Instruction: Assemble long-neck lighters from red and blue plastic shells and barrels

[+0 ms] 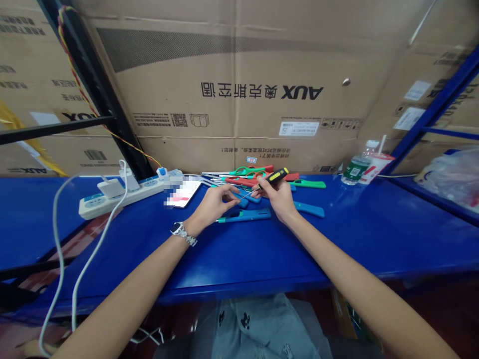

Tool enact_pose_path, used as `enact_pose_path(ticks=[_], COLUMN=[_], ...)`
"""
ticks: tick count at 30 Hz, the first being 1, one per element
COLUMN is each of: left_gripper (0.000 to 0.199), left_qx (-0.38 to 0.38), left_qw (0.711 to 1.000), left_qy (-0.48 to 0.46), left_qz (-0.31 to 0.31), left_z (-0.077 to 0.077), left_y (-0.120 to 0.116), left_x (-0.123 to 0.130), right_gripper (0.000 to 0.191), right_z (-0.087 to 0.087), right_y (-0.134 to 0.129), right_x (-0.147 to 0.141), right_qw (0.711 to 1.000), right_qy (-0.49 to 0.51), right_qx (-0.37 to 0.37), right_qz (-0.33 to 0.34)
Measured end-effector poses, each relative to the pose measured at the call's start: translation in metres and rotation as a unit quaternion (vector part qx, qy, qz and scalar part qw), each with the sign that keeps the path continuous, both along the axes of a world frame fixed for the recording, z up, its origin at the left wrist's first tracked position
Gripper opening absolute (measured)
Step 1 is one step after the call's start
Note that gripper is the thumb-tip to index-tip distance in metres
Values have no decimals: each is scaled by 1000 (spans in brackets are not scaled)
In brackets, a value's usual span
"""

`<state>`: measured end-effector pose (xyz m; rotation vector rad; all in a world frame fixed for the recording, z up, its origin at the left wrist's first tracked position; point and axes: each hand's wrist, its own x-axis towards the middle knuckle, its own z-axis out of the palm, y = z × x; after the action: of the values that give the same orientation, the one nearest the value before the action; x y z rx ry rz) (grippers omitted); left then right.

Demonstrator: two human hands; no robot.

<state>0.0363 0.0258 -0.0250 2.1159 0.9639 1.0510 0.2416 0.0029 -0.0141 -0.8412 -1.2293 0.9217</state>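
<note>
My right hand (pixel 277 197) is closed around a yellow and black screwdriver (pixel 277 176), its thin shaft pointing down to the left. The fingers of my left hand (pixel 220 200) are pinched near the tip of that shaft; whatever they hold is too small to make out. Beneath and behind both hands lie several long lighters with blue, green and red handles. One blue lighter (pixel 249 215) lies just in front of my hands, and another blue handle (pixel 310 209) is to the right of my right hand.
A white power strip (pixel 123 198) with plugs and cables stands at the left, beside a phone (pixel 185 193). A bottle (pixel 354 168) and a red-white cup (pixel 375 168) stand at the back right. Large cartons (pixel 239 60) rise behind the blue table (pixel 247 259).
</note>
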Motion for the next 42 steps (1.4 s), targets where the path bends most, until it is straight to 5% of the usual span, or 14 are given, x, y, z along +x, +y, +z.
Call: enact_pose_path(ticks=[12, 17, 24, 33, 42], left_gripper=[29, 42, 25, 24, 25], left_qx=[-4, 88, 127, 84, 37], left_qw=[999, 991, 962, 977, 980], left_qy=[-11, 99, 234, 189, 191], left_qz=[-45, -29, -61, -55, -43], left_z=[1, 3, -1, -12, -8], left_y=[-23, -29, -22, -13, -6], left_x=[27, 39, 65, 25, 23], right_gripper=[48, 52, 51, 45, 38], right_z=[8, 12, 10, 9, 7], right_y=[-4, -4, -4, -4, 9], right_x=[12, 30, 39, 12, -10], right_qw=[998, 996, 993, 993, 979], right_qy=[-8, -12, -36, -98, -176], right_qx=[17, 32, 45, 50, 99], right_qz=[-54, -88, -103, -44, -41])
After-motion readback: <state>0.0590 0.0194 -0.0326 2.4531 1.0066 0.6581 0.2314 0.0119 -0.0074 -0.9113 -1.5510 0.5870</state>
